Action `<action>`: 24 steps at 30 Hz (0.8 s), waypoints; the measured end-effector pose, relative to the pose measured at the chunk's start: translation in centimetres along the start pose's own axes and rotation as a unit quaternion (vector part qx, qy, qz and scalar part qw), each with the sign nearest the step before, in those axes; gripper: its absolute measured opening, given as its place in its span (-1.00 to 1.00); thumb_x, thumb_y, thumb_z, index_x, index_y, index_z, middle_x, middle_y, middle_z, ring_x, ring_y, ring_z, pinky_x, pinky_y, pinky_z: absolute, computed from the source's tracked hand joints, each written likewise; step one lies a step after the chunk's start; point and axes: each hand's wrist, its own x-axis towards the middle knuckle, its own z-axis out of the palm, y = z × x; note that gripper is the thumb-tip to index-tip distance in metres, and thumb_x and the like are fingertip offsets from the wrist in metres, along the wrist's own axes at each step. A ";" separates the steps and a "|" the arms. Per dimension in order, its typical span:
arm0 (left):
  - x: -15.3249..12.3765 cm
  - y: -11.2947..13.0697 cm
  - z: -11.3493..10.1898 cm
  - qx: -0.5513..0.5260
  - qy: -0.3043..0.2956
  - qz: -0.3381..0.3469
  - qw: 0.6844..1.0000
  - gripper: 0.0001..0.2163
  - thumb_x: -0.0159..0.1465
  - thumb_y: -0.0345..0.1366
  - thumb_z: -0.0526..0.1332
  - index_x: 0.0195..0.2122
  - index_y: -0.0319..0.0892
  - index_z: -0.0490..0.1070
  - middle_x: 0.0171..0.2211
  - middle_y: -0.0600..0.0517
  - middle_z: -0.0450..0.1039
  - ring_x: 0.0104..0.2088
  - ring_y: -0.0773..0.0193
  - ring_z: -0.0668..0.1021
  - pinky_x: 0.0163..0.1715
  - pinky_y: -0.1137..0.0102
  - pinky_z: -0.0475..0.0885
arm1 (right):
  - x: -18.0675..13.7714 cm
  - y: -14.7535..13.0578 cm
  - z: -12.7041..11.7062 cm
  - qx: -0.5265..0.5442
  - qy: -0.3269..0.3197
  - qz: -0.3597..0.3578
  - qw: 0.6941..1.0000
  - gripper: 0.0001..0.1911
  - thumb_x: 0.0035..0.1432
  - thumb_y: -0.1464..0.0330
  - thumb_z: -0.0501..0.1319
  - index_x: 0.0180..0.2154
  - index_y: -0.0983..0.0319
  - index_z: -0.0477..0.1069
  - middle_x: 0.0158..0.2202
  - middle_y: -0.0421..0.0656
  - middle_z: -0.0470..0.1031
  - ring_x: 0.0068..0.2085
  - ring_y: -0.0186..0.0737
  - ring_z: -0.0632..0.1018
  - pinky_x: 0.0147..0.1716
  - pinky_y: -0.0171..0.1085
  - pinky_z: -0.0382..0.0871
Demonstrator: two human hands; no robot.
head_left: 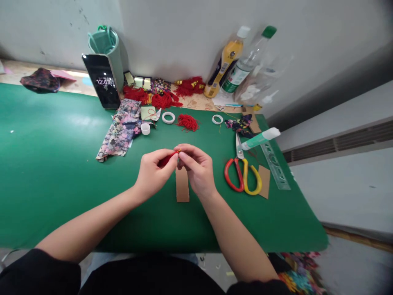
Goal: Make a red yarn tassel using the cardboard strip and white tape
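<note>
Head view. Setting: pale wall [172, 37], scuffed at upper left; green-topped bench [55, 168] with a strip of bare board along the wall.

In hand: one red bundle [166, 159], apparently thread, above the bench near the middle. Left hand [153, 170]: thumb and fingers closed round the bundle, most of which they hide. Right hand [199, 167]: thumb and forefinger pinched together at the bundle's small yellow end, the other fingers curled.

Below the hands: one brown cardboard strip [182, 187], flat on the bench.

Right side: scissors [240, 154], one red handle, one yellow, blades pointing toward the wall; green-and-white glue stick [260, 138], beside the blades; clear ruler [276, 166]; cardboard piece [265, 186], partly under the yellow handle.

Beyond the hands: red tassel [188, 122], between two white rings, left [168, 122] and right [217, 123]; white cap [145, 130]; floral cloth [118, 131].

Along the wall: phone [102, 84], upright in front of a green cup [117, 57]; further red tassels [166, 100]; yellow bottle [224, 61]; clear bottle [239, 69] with green cap.
</note>
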 end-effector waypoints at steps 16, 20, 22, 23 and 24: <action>0.6 -1.1 -0.6 0.140 0.044 0.113 0.983 -0.77 0.19 -0.46 0.14 -0.14 -0.25 0.46 -0.40 0.03 0.45 -0.45 0.37 0.49 -0.43 0.48 0.41 | 0.0 0.2 0.0 -0.341 0.012 -0.190 0.921 -0.91 0.21 0.39 0.19 -0.33 0.16 0.48 -0.28 -0.15 0.47 -0.27 -0.29 0.53 -0.29 -0.27 0.49; 0.6 -1.3 -0.7 0.114 0.038 0.102 0.988 -0.74 0.19 -0.43 0.14 -0.09 -0.21 0.42 -0.33 0.00 0.47 -0.37 0.32 0.51 -0.34 0.42 0.43 | 0.4 0.5 -0.1 -0.280 0.001 -0.102 0.955 -0.88 0.16 0.31 0.24 -0.41 0.18 0.46 -0.24 -0.14 0.46 -0.29 -0.31 0.50 -0.33 -0.29 0.46; 0.6 -1.4 -0.8 0.118 0.053 0.097 0.987 -0.72 0.19 -0.40 0.14 -0.05 -0.18 0.39 -0.26 -0.02 0.47 -0.27 0.25 0.52 -0.23 0.34 0.43 | 0.6 0.6 -0.2 -0.155 0.004 -0.010 0.988 -0.84 0.08 0.22 0.31 -0.43 0.17 0.47 -0.23 -0.17 0.46 -0.33 -0.34 0.48 -0.37 -0.32 0.46; 0.7 -1.4 -0.9 0.132 0.066 0.098 0.984 -0.69 0.19 -0.38 0.15 -0.02 -0.16 0.37 -0.23 -0.03 0.47 -0.21 0.21 0.51 -0.17 0.28 0.42 | 0.7 0.7 -0.3 -0.071 0.010 0.035 0.997 -0.80 0.03 0.17 0.35 -0.42 0.16 0.49 -0.25 -0.20 0.47 -0.35 -0.36 0.47 -0.38 -0.34 0.46; 0.7 -1.4 -1.0 0.150 0.079 0.103 0.980 -0.67 0.18 -0.36 0.16 0.00 -0.15 0.35 -0.19 -0.04 0.46 -0.16 0.17 0.49 -0.11 0.22 0.39 | 0.8 0.7 -0.4 0.013 0.017 0.070 0.997 -0.77 -0.03 0.13 0.38 -0.40 0.13 0.51 -0.27 -0.22 0.48 -0.36 -0.37 0.47 -0.39 -0.35 0.46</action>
